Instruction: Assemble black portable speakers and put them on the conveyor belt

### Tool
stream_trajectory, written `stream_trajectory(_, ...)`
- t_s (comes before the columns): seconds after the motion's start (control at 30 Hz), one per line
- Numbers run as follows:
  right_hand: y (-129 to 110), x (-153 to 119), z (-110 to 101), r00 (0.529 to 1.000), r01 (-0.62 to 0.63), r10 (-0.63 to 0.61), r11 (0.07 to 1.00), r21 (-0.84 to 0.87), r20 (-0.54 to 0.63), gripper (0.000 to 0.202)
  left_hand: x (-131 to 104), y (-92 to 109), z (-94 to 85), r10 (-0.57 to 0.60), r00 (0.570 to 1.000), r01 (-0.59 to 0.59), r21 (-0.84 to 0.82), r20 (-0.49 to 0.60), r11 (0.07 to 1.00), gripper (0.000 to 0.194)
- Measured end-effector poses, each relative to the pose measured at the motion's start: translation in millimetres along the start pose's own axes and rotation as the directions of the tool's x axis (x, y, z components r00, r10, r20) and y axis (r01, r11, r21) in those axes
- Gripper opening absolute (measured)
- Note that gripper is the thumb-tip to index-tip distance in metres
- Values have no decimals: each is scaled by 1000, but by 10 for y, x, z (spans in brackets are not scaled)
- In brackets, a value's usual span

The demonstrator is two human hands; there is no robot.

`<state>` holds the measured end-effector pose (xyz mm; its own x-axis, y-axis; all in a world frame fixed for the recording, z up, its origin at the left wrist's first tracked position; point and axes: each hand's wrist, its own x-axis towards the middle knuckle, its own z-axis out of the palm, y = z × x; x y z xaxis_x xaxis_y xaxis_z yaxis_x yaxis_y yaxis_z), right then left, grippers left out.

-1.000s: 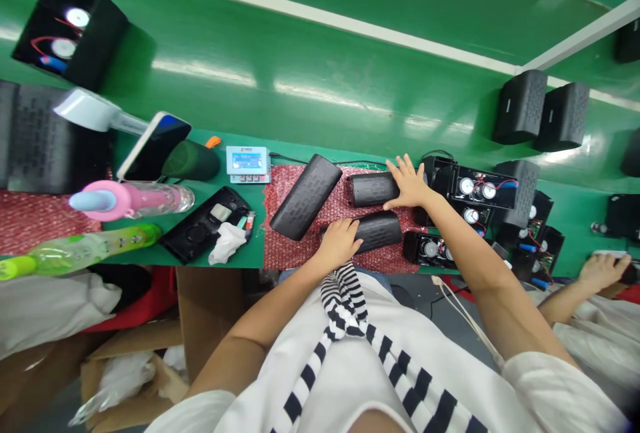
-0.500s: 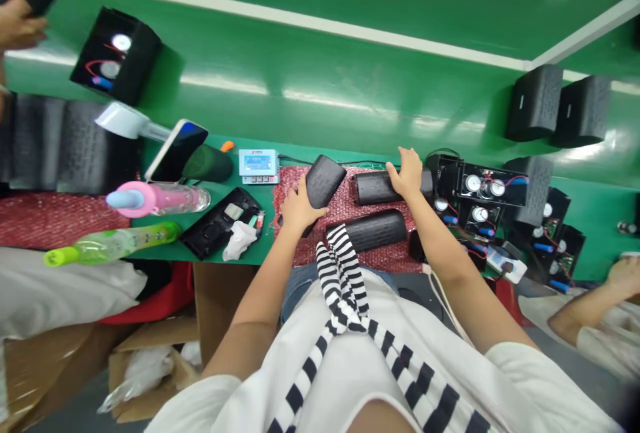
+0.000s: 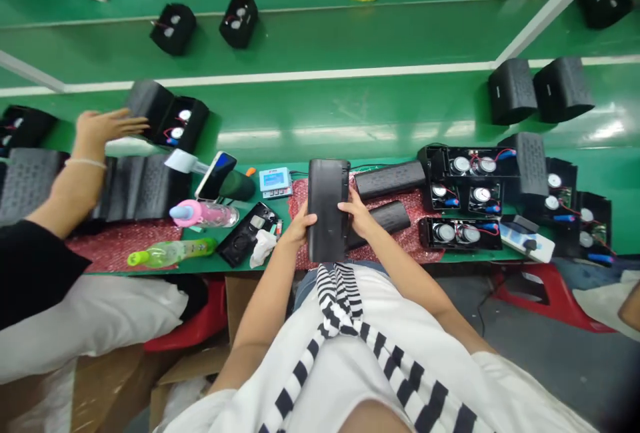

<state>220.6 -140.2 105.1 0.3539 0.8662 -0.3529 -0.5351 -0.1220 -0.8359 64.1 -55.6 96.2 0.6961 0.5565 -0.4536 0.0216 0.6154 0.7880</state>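
Observation:
Between both hands I hold a black speaker housing (image 3: 327, 213), its long sides running away from me and a smooth face up. My left hand (image 3: 299, 225) grips its left side, thumb on the face. On the right side, my right hand (image 3: 357, 213) is closed with its thumb on the face too. Red bubble wrap (image 3: 417, 209) lies under and around it. Two more black housings, an upper one (image 3: 390, 179) and a lower one (image 3: 393, 216) partly hidden by my right hand, rest on the wrap.
Open speaker boxes (image 3: 460, 233) with round drivers and wires stand at right, beside a power strip (image 3: 527, 243). To my left are a small blue-screen device (image 3: 275, 181), a black shell (image 3: 245, 236), a pink-capped bottle (image 3: 205, 213) and a green bottle (image 3: 173, 253). A co-worker's hand (image 3: 107, 129) reaches over housings.
My right hand has left the housing on the wrap and come to the one I hold. That housing now stands straight between both hands. The view has shifted, showing more of the far bench.

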Motion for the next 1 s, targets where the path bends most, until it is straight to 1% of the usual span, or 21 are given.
stream_trajectory(0.03, -57, -108, 53, 999, 24, -24, 999, 36, 21, 68, -99, -10, 114, 62, 998, -62, -3, 21, 998, 104)
stream_trajectory(0.07, -121, -210, 89, 999, 51, -51, 997, 55, 15, 68, -181, -10, 216, 115, 993, -116, 11, 35, 993, 104)
stream_trajectory(0.13, -232, -381, 116, 995, 95, -93, 994, 63, -32, 65, -295, 4, 368, 197, 979, -201, 87, 54, 976, 103)
stream_trajectory(0.23, -290, -543, 70, 992, 98, -89, 991, 96, -93, 59, -382, 17, 468, 295, 952, -307, 268, 84, 913, 105)
stream_trajectory(0.3, -272, -610, 7, 996, 80, -75, 991, 111, -45, 62, -423, 3, 476, 322, 941, -338, 332, 103, 881, 107)
stream_trajectory(0.37, -241, -668, -55, 992, 97, -105, 990, 99, 72, 77, -469, -27, 466, 307, 945, -326, 311, 111, 893, 105)
stream_trajectory(0.43, -207, -728, -95, 971, 158, -164, 986, 49, 173, 98, -522, -63, 457, 275, 956, -293, 250, 107, 923, 103)
stream_trajectory(0.47, -188, -758, -104, 962, 192, -191, 981, 12, 196, 108, -550, -81, 454, 260, 960, -276, 219, 101, 936, 102)
stream_trajectory(0.53, -142, -812, -101, 954, 244, -226, 967, -69, 197, 119, -603, -119, 449, 230, 969, -242, 169, 88, 955, 101)
stream_trajectory(0.6, -87, -859, -88, 955, 258, -235, 959, -116, 180, 123, -653, -163, 439, 211, 975, -219, 146, 70, 965, 100)
stream_trajectory(0.67, -33, -904, -87, 956, 254, -230, 960, -120, 181, 123, -701, -214, 423, 194, 979, -200, 136, 56, 970, 101)
stream_trajectory(0.77, 26, -978, -124, 945, 239, -199, 962, -132, 259, 126, -774, -297, 405, 163, 986, -167, 111, 44, 980, 102)
stream_trajectory(0.83, 50, -1030, -154, 938, 239, -184, 957, -163, 295, 130, -820, -344, 406, 152, 988, -154, 88, 40, 984, 99)
stream_trajectory(0.9, 70, -1078, -162, 944, 239, -183, 953, -187, 275, 132, -861, -374, 412, 148, 988, -150, 71, 34, 986, 95)
stream_trajectory(1.0, 94, -1131, -128, 956, 227, -187, 959, -171, 225, 128, -909, -378, 423, 146, 989, -147, 69, 31, 987, 90)
